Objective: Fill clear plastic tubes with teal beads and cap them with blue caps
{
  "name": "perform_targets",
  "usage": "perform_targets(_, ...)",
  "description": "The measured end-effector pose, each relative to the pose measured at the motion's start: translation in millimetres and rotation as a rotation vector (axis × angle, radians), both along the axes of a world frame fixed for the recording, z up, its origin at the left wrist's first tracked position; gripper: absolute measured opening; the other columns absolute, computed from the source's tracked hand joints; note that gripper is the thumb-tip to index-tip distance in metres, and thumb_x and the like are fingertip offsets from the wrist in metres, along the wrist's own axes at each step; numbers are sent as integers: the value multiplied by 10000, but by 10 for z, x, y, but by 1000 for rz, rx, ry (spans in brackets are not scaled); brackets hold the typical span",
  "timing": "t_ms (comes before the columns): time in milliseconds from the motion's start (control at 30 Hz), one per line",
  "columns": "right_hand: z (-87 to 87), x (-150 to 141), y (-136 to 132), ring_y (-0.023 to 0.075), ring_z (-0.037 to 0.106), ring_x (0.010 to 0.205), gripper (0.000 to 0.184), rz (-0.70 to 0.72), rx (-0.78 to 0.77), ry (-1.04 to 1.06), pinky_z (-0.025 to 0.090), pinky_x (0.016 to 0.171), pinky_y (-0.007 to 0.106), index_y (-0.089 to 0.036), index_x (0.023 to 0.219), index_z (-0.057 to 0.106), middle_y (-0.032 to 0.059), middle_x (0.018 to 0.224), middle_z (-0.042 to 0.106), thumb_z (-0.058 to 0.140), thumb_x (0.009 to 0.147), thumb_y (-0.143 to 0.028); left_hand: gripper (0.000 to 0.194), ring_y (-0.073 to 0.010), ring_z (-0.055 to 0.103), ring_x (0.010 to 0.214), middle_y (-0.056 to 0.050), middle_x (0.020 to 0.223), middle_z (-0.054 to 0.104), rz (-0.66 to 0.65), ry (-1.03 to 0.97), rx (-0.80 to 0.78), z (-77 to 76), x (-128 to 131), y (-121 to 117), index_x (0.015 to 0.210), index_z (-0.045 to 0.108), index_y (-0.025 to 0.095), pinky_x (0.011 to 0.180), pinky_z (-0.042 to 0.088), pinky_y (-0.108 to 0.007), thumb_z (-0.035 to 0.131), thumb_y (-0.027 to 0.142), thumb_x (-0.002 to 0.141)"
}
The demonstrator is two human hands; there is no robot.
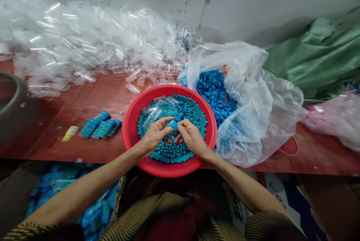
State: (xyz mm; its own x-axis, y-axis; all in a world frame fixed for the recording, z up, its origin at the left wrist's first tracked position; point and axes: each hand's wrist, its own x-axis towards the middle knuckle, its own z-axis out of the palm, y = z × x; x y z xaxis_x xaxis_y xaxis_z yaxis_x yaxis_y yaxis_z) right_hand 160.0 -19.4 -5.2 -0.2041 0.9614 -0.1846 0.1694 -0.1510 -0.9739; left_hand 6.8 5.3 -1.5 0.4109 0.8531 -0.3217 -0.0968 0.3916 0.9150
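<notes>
Over the red basin [128, 130], my left hand [153, 136] is closed on a small clear container with a blue top [172, 124]. The fingers of my right hand [192, 136] pinch the same container from its other side. Teal beads [172, 157] fill much of the basin beneath both hands. Several empty clear containers [154, 114] lie on the beads, just beyond my left hand. A blue plastic cap piece [180, 113] shows right behind the held container. My fingers hide part of what they grip.
Filled containers with blue caps [98, 125] lie left of the basin. Behind spreads a large heap of clear containers [84, 46]. Blue caps [213, 91] spill from a plastic bag [250, 83] at right. A grey bucket [17, 110] stands far left; a box of filled packs [98, 211] sits below.
</notes>
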Motion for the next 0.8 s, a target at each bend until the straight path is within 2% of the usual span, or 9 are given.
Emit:
perform_targets(100, 33, 92, 25, 118, 630, 571, 75, 117, -46, -26, 504, 546, 237, -205, 946, 431, -35, 648, 599, 386, 893, -230, 525, -76, 531, 428, 9, 737, 603, -32, -30, -46, 16, -19, 8, 1162, 545, 150, 376, 393, -199, 711, 324, 695)
perform_targets(233, 30, 133, -13, 122, 615, 571, 124, 102, 43, -154, 487, 543, 239, -206, 998, 454, -20, 672, 614, 389, 893, -201, 523, -68, 538, 461, 2, 789, 617, -56, -22, -53, 48, -10, -6, 1178, 534, 162, 403, 404, -194, 707, 266, 695)
perform_targets(467, 17, 98, -87, 158, 642, 706, 145, 165, 151, -246, 468, 659, 269, -203, 1025, 455, 14, 732, 633, 368, 909, -196, 431, -59, 488, 403, 39, 674, 553, -17, 26, 54, -1, 28, -35, 1122, 537, 172, 357, 365, -185, 661, 265, 720)
perform_targets(600, 89, 187, -10, 149, 592, 652, 120, 250, 221, -368, 415, 605, 254, -205, 967, 482, -2, 707, 588, 418, 870, -175, 375, -60, 476, 395, 61, 615, 509, -25, 61, 103, 2, 21, -40, 1057, 528, 171, 353, 357, -178, 656, 290, 725)
perform_targets(700, 129, 283, 101, 113, 522, 602, 60, 271, 203, -227, 414, 555, 231, -205, 870, 518, -22, 699, 535, 486, 819, -208, 398, -72, 505, 417, 67, 616, 506, -62, 57, 96, 21, 2, -32, 1065, 491, 187, 382, 397, -186, 655, 323, 729)
perform_targets(800, 122, 298, 179, 93, 495, 574, 215, 135, 108, -4, 437, 501, 224, -203, 957, 529, -29, 745, 506, 564, 756, -272, 440, -92, 539, 448, 70, 631, 515, -88, 60, 75, 42, -13, -14, 1070, 437, 203, 412, 440, -207, 660, 354, 723)
